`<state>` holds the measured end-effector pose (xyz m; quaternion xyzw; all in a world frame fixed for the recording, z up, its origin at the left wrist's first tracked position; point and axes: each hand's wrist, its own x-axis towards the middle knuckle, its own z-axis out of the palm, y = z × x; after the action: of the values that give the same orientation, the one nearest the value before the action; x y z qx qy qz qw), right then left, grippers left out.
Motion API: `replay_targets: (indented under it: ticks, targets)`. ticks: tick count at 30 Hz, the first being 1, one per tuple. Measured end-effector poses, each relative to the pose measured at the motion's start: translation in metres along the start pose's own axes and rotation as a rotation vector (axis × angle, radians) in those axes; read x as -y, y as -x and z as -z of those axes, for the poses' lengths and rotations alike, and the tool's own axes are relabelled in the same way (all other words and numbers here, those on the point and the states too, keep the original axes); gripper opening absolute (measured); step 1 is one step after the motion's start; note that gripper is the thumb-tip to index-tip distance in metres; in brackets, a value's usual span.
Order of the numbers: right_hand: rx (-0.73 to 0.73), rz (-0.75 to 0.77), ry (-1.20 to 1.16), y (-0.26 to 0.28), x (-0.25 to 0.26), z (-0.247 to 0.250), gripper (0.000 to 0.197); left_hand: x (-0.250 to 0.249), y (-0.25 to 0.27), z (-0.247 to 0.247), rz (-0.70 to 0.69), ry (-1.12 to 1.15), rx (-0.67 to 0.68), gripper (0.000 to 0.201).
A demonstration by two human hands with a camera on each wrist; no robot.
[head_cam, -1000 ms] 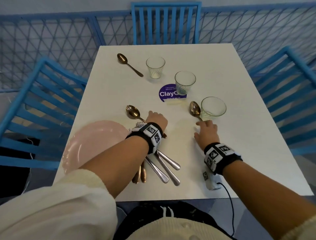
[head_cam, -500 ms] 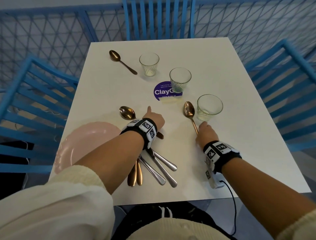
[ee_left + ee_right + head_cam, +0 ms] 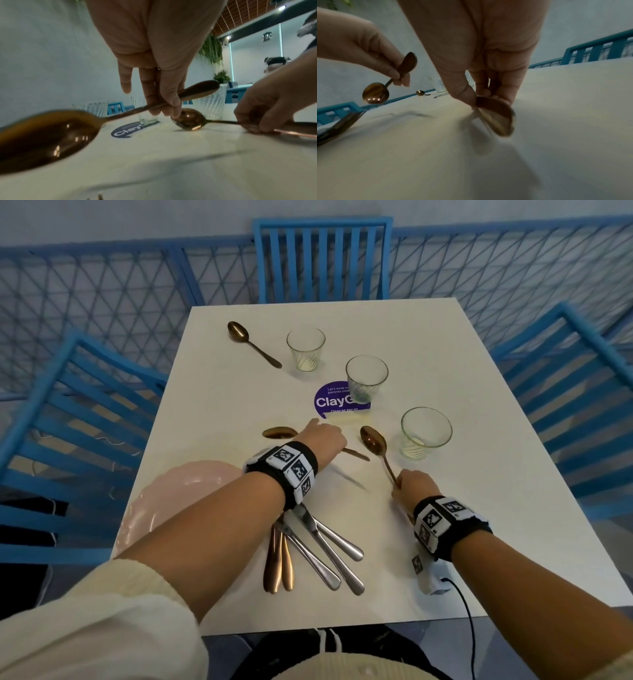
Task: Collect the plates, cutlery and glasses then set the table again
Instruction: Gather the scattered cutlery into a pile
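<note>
My left hand (image 3: pixel 322 440) pinches the handle of a copper spoon (image 3: pixel 279 433) and holds it lifted off the white table (image 3: pixel 479 440); the left wrist view shows its bowl (image 3: pixel 42 136) near the camera. To the right, my right hand (image 3: pixel 416 486) pinches the handle of a second copper spoon (image 3: pixel 373 441), whose bowl (image 3: pixel 188 119) still rests on the table beside the nearest glass (image 3: pixel 424 433). A third copper spoon (image 3: pixel 251 342) lies at the far left. Two more glasses (image 3: pixel 305 349) (image 3: pixel 365 378) stand beyond. A pink plate (image 3: pixel 171 501) sits near left.
A bundle of silver and copper cutlery (image 3: pixel 315 553) lies under my left forearm near the front edge. A purple round sticker (image 3: pixel 330 402) marks the table's middle. Blue slatted chairs (image 3: pixel 322 258) stand at the far side, left and right. A cable (image 3: pixel 469 618) hangs off the front edge.
My left hand has lifted its copper spoon off the table and turned it sideways. My right hand has drawn back along the other spoon's handle and closed on it.
</note>
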<state>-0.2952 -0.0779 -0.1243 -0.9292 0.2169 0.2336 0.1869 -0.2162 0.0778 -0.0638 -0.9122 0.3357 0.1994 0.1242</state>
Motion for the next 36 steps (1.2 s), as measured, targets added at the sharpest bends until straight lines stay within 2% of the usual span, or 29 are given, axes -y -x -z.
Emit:
replay_targets:
  ticks: [4,7,13,16,20,24,26,28,30,31,33,34,36]
  targets:
    - [-0.021,0.031,-0.492,0.012,0.021,0.004,0.010,0.008,0.003,0.006,0.064,0.261,0.028,0.033]
    - [-0.043,0.111,-0.687,0.021,0.047,0.011,0.009,0.016,0.007,0.004,0.048,0.253,0.020,0.031]
    - [-0.040,0.264,-0.626,0.028,0.089,0.009,0.010,0.041,0.027,0.008,-0.053,0.280,0.016,0.031]
    - [0.006,0.278,-0.579,0.029,0.103,0.002,0.005,0.052,0.034,0.009,-0.128,0.231,0.019,0.029]
    - [0.092,0.295,-0.662,0.031,0.116,-0.007,0.016,0.063,0.034,0.015,-0.181,0.202,-0.115,0.015]
    - [0.147,0.360,-0.660,0.021,0.121,-0.004,0.013,0.071,0.028,0.016,-0.228,0.325,-0.189,0.025]
    - [0.163,0.373,-0.723,0.011,0.123,-0.002,0.010,0.075,0.024,0.022,-0.232,0.324,-0.284,0.022]
    - [0.171,0.343,-0.781,0.001,0.123,0.001,0.010,0.087,0.020,0.033,-0.164,0.387,-0.543,0.015]
    - [0.173,0.308,-0.814,-0.012,0.123,0.002,0.011,0.108,0.012,0.049,-0.039,0.496,-0.829,0.018]
    - [0.171,0.299,-0.820,-0.019,0.124,0.003,0.011,0.122,0.006,0.055,0.039,0.565,-0.921,0.019]
    - [0.168,0.299,-0.816,-0.031,0.126,0.006,0.011,0.154,-0.014,0.058,0.227,0.675,-0.965,0.018]
    - [0.170,0.311,-0.814,-0.038,0.128,0.007,0.011,0.170,-0.028,0.055,0.316,0.694,-0.927,0.018]
    - [0.181,0.338,-0.806,-0.049,0.132,0.009,0.011,0.197,-0.055,0.045,0.449,0.669,-0.746,0.021]
